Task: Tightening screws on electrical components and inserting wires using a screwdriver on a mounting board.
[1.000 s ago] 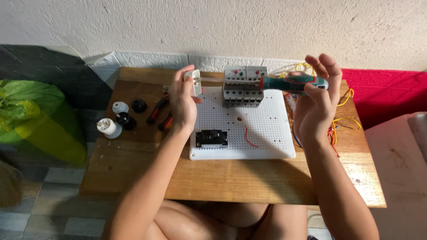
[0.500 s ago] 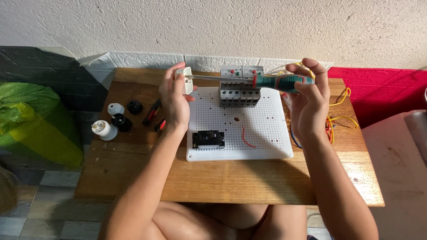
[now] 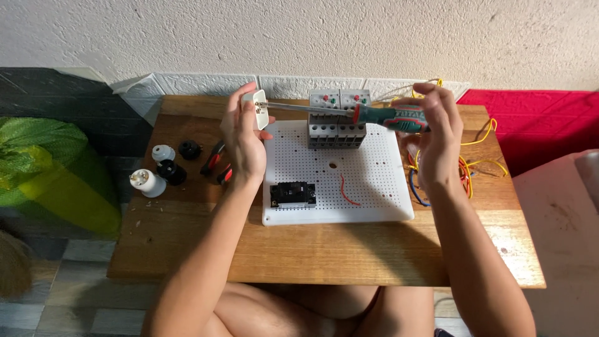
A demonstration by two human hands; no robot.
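Fingers of the left hand (image 3: 244, 140) pinch a small white plastic socket part (image 3: 259, 108) upright above the wooden surface (image 3: 324, 249), its face turned so the long steel shaft of the green-handled screwdriver (image 3: 390, 117), gripped level by the right hand (image 3: 437, 140), meets a screw squarely. Below lie a white perforated mounting board (image 3: 368, 187) with grey breakers (image 3: 337, 118), under a rough plastered wall (image 3: 312, 37).

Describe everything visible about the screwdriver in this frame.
The screwdriver has a teal-green handle with red accents and a long bare metal shaft. It lies roughly level above the white perforated board, handle gripped in the right hand. Its tip meets the small white plate-like part held upright by the left hand.
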